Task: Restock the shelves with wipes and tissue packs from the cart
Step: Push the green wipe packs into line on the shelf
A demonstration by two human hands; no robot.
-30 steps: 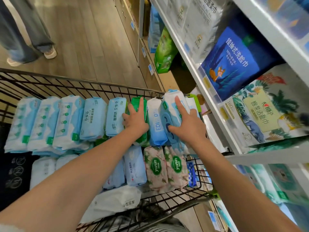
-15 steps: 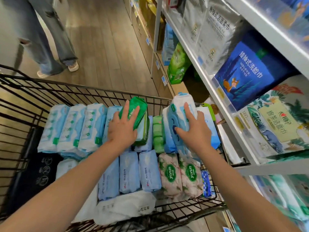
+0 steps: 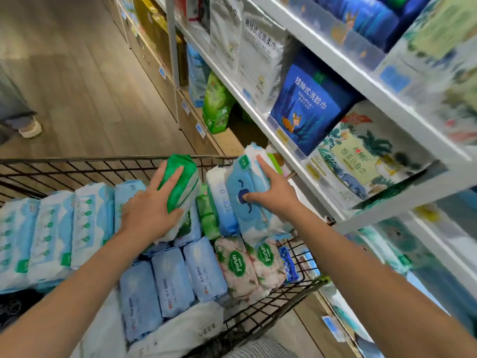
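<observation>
- While both hands work inside the wire cart (image 3: pixel 103 159), the left hand (image 3: pixel 149 213) grips a green wipes pack (image 3: pixel 184 177), its fingers spread across the pack's face and curled over the upper edge.
- Tilted, the green pack stands higher than the packs below the left fingers, near the cart's far rim.
- Just to the right, the right hand (image 3: pixel 273 192) pinches a blue wipes pack (image 3: pixel 245 210) printed with a smiling face, the thumb pressed on the front and the fingers close together along the top edge.
- Between the two sets of fingers stand a smaller green pack (image 3: pixel 206 213) and a white-and-blue pack (image 3: pixel 219 195), both upright in the cart.
- Nearer the wrists lie three pale blue packs (image 3: pixel 170 280) side by side and two floral packs (image 3: pixel 237 264) marked "yorum".
- Left of the left fingers runs a row of white-and-blue packs (image 3: pixel 51 228), set upright and touching.
- Beyond the right fingertips, white shelves (image 3: pixel 296 161) carry a dark blue tissue pack (image 3: pixel 307 107) with a fox and a tropical-print pack (image 3: pixel 361 161).
- Well beyond the left fingers, another person's shoe (image 3: pixel 29 129) rests on the wooden floor (image 3: pixel 90 86).
</observation>
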